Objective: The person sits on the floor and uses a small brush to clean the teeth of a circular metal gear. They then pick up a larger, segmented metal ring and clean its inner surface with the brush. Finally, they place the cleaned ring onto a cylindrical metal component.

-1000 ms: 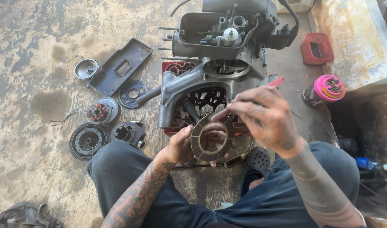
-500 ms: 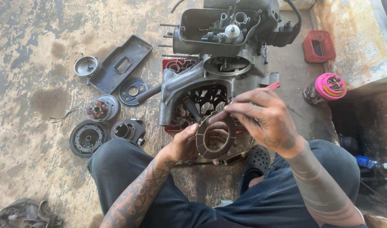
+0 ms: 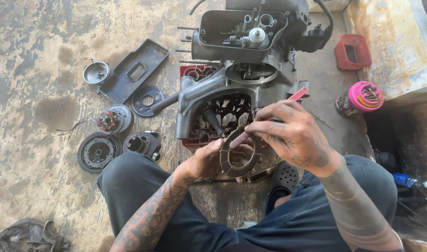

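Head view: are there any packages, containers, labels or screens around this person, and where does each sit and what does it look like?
No labels, signs or screens show.
Red basket: upper right on the floor, small, rectangular.
Jar: right of the engine, round, with a pink top holding small metal parts.
Blue bottle: far right, lying on its side.
Red crate: under the engine, mostly hidden.

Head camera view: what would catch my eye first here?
A grey, stripped-down metal engine stands at top centre on the stained concrete floor. Just below it, the left hand holds a dark round friction ring, while the right hand lays a slim red tool across it.
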